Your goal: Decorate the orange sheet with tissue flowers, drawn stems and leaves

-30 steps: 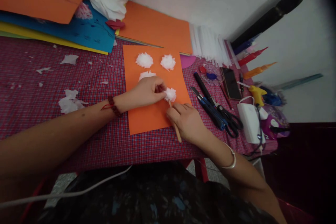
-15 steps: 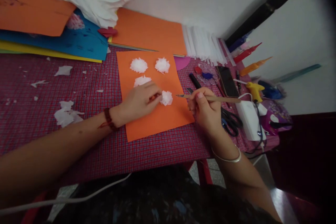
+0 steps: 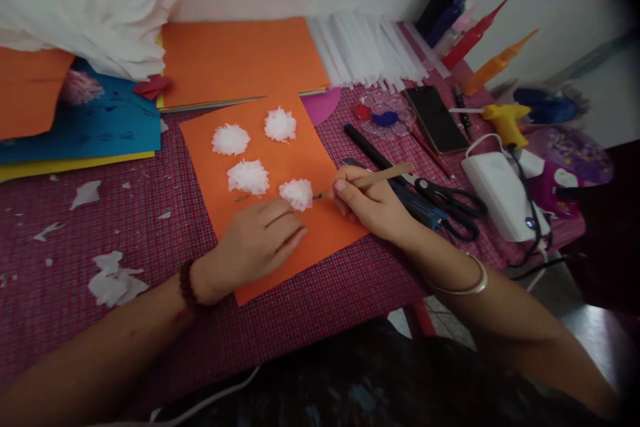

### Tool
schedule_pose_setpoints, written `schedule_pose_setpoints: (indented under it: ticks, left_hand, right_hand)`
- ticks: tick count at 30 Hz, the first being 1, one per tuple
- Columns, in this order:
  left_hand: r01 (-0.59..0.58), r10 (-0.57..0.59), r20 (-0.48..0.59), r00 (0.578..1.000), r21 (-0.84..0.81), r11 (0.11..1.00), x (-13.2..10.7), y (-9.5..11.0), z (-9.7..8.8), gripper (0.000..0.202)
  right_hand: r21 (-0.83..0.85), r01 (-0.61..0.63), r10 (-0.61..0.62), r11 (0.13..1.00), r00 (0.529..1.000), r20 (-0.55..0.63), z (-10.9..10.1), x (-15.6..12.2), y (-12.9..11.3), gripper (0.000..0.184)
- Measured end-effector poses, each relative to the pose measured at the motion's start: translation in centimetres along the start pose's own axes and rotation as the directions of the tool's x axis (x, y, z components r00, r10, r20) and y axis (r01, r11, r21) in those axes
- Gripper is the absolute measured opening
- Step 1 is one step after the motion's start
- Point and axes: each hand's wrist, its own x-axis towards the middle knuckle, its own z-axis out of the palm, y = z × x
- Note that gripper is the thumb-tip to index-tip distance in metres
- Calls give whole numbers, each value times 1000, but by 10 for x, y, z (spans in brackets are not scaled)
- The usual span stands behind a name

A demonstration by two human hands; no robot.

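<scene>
An orange paper sheet [image 3: 295,160] lies on the red checked tablecloth [image 3: 60,233]. Several white fluffy tissue flowers sit on it, the nearest one [image 3: 297,194] just beyond my left hand [image 3: 260,240]. That hand rests flat on the sheet with loosely curled fingers and holds nothing. My right hand [image 3: 373,203] grips a thin wooden brush [image 3: 380,179], whose tip touches the right side of the nearest flower.
Scissors [image 3: 450,203] and a black pen [image 3: 367,147] lie right of the sheet, then a phone [image 3: 436,120], a white power bank [image 3: 500,193], a yellow glue gun [image 3: 506,121] and a paint palette [image 3: 385,113]. Coloured paper sheets [image 3: 240,57] and white tissue [image 3: 95,7] are stacked at the back. White scraps [image 3: 113,283] lie left.
My left hand let go of the flower and slid back toward me. My right hand brought the brush tip in against the flower. The camera view shifted right and nearer.
</scene>
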Motion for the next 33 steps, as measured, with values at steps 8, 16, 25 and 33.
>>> schedule_pose_setpoints:
  ticks: [8,16,25,33]
  left_hand:
    - [297,-312,-3,950,-292,909,7,-7,-3,8]
    - [657,-676,168,718,-484,578,-6,-9,-24,13]
    - [876,-902,-172,395,-225,427,-92,9,-146,20]
    - [917,-917,-20,399,31,398,-158,12,-143,26]
  right_hand:
    - [184,-27,8,983,994,106,3,10,10,37]
    - [151,120,-125,981,992,21,13,21,15,40]
    - [66,113,-114,991,994,-1,12,13,16,29]
    - [-9,71,-71,997,997,-33,9,8,14,27]
